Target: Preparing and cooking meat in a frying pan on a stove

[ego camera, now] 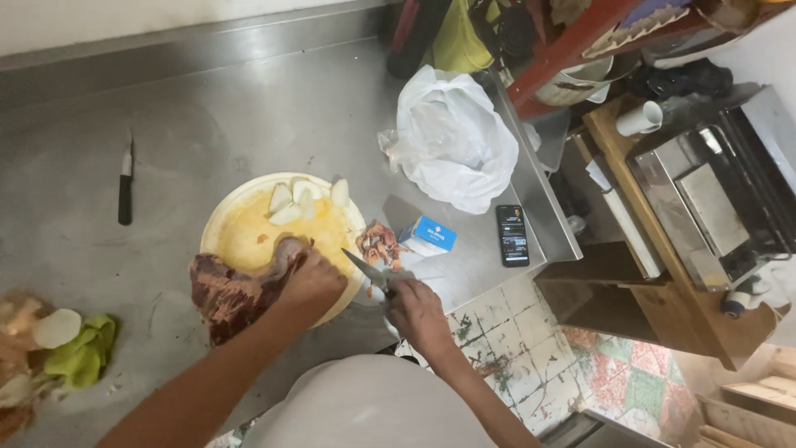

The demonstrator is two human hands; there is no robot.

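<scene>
Down on the steel table [249,108], the left hand [311,286] presses on a large slab of dark red raw meat [228,294], fingers curled over its upper end where it lies on the round yellow cutting board [236,236]. The rest of the slab hangs off the board's lower left edge onto the table. The right hand [419,315] is clenched around the handle of a kitchen knife with a silver blade [365,270], whose tip points up and left toward the meat, just beside the left hand's fingers.

At the far edge of the board sit several pale, peeled vegetable pieces [303,199], well apart from the meat. Right of the board, close to the knife blade, lies a small heap of reddish scraps [380,245], and just beyond it a small blue and white carton [429,235]. A black smartphone with a lit screen [512,236] lies near the table's right edge. Behind these sits a crumpled white plastic bag [452,141].

Far to the left, a second knife with a black handle [125,184] lies alone on the table. At the lower left edge are green leafy trimmings [83,353] and a pale round slice [56,328].
</scene>
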